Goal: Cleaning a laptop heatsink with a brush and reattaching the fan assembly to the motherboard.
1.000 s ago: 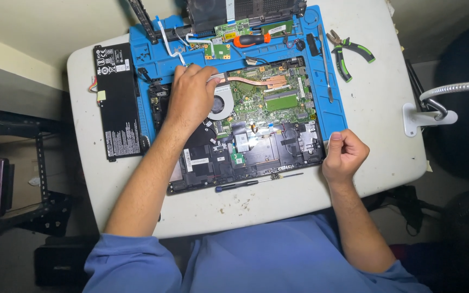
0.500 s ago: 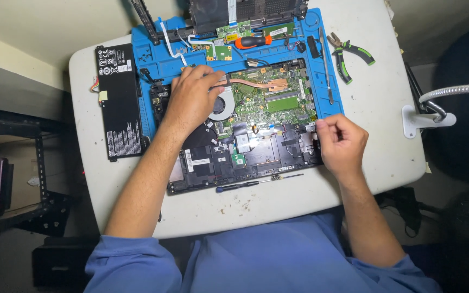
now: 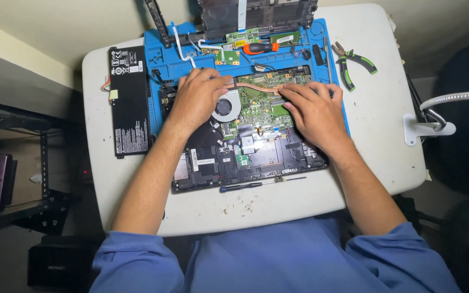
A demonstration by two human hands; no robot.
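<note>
Centrally in the head view, an opened laptop base (image 3: 245, 146) lies on a blue work mat (image 3: 164, 62) on a white table (image 3: 381, 135). Both hands rest flat on its green circuit board (image 3: 259, 106), fingers spread, gripping nothing. Left hand (image 3: 196, 100) lies left of the round fan (image 3: 226, 107); right hand (image 3: 310, 111) covers the board's right side, fingertips at the copper heat pipe (image 3: 259, 86). At left lies a black battery (image 3: 130, 100); green-handled pliers (image 3: 354, 65) lie upper right; a thin screwdriver (image 3: 261, 184) lies below the laptop.
</note>
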